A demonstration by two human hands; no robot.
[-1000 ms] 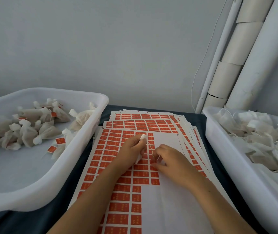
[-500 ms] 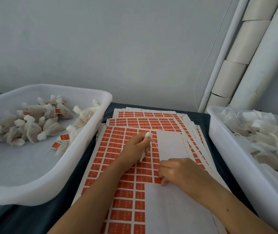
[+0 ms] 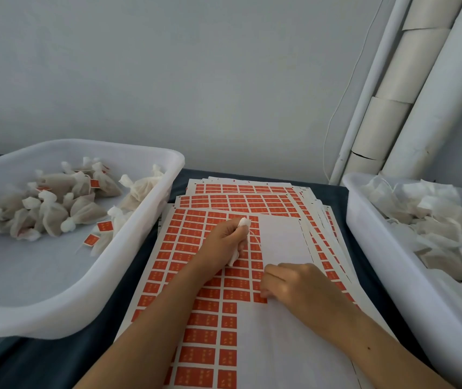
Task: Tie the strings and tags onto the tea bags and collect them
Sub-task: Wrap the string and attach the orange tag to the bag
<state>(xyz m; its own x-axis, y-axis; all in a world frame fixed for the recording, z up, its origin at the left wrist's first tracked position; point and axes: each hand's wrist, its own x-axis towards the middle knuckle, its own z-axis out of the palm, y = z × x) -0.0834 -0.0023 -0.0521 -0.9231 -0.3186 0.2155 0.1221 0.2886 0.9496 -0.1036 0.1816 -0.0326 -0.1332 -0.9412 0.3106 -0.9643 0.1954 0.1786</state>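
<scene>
while far from done: left bin [image 3: 151,220], small heap of tied, tagged tea bags [image 3: 55,209]. left hand [image 3: 224,242], grip closed round one bag [image 3: 242,223]; right hand [image 3: 294,284], grip pinching at orange tag sheet [image 3: 210,304]. right bin [image 3: 378,262], many untied bags [image 3: 434,220] waiting.

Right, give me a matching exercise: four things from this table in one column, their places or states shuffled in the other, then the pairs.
Things
1. White plastic tub of tied, tagged tea bags
2. White plastic tub of loose white bags
3. White tea bag with string
4. Sheet of orange tag stickers

Places or states
A. Gripped in the left hand
B. Flat under both hands, the right hand picking at it
C. On the table's left side
D. On the table's right side

Pairs: 1-C, 2-D, 3-A, 4-B
</scene>
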